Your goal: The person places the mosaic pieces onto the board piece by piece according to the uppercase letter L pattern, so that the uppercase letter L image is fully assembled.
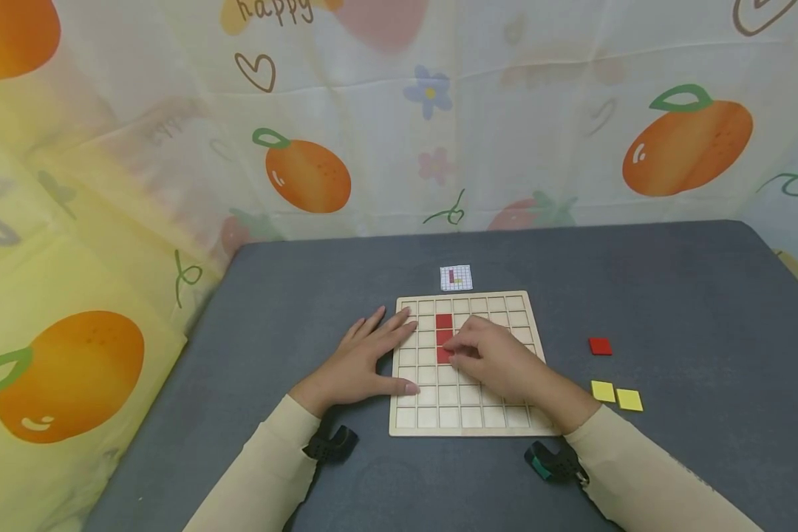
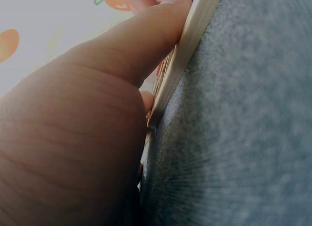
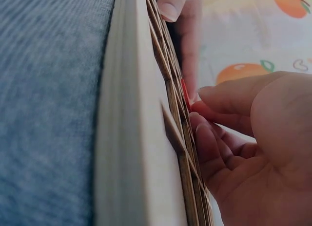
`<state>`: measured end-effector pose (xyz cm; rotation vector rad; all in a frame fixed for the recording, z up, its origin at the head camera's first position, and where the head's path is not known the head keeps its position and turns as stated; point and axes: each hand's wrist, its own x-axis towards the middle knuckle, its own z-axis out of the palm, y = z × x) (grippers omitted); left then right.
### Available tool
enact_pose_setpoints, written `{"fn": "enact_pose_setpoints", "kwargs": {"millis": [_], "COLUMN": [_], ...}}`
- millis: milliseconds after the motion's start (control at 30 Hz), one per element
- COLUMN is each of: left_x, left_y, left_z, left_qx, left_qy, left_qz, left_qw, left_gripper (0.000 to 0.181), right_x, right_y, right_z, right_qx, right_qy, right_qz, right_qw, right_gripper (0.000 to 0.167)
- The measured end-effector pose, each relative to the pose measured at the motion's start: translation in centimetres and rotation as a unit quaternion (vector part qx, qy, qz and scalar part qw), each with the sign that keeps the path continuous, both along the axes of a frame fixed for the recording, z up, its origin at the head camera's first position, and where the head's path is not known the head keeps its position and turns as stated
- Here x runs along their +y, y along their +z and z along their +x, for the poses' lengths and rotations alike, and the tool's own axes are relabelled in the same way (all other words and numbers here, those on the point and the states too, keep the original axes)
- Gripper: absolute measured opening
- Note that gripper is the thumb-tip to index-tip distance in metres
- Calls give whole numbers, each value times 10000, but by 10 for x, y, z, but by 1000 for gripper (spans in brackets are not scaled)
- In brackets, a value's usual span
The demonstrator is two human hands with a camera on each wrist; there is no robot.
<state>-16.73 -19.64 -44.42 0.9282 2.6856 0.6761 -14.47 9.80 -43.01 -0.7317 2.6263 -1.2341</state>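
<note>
A square wooden grid board point(image 1: 428, 418) lies on the table. Down one of its columns run three red square tiles, the top one point(image 1: 443, 321) farthest from me. My right hand point(image 1: 502, 360) reaches over the board and pinches the nearest red tile point(image 1: 442, 356) at its cell; in the right wrist view only a thin red edge point(image 3: 185, 93) shows by the fingertips. Spread over the board's left side, my left hand point(image 1: 364, 362) rests with straight fingers and thumb on the frame and outer cells. In the left wrist view, the thumb lies against the board's edge point(image 2: 195, 31).
A small printed card point(image 1: 465, 273) with a grid pattern lies behind the board. To the right are a loose red tile point(image 1: 600, 346) and two yellow tiles, one point(image 1: 603, 391) beside the other point(image 1: 629, 400). A fruit-patterned cloth point(image 1: 372, 103) hangs behind the grey table point(image 1: 691, 295).
</note>
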Motion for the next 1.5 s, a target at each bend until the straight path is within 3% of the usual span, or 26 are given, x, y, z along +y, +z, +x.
{"fn": "enact_pose_setpoints", "kwargs": {"millis": [233, 533, 733, 967, 1100, 1500], "left_x": [-1, 1, 2, 2, 2, 0], "left_y": [1, 0, -1, -1, -2, -2], "left_z": [-1, -1, -2, -2, -2, 0], "left_qx": [-3, -14, -16, -66, -82, -54], "left_qy": [-6, 39, 46, 77, 107, 123], "left_qz": [7, -14, -7, -24, -67, -65], "left_qw": [10000, 10000, 10000, 9999, 9999, 9999], "left_gripper": [106, 106, 106, 106, 107, 108], "right_x": [0, 1, 6, 15, 21, 53], "right_y": [0, 2, 7, 17, 23, 39], "right_z": [1, 2, -1, -3, -3, -1], "right_qx": [88, -156, -615, -1342, -1292, -1063], "right_qy": [144, -78, -57, 94, 186, 74], "right_qz": [36, -12, -700, -1779, -1995, -2050], "right_qw": [9999, 9998, 9956, 9748, 9712, 9729], "right_gripper": [24, 28, 31, 43, 40, 44]}}
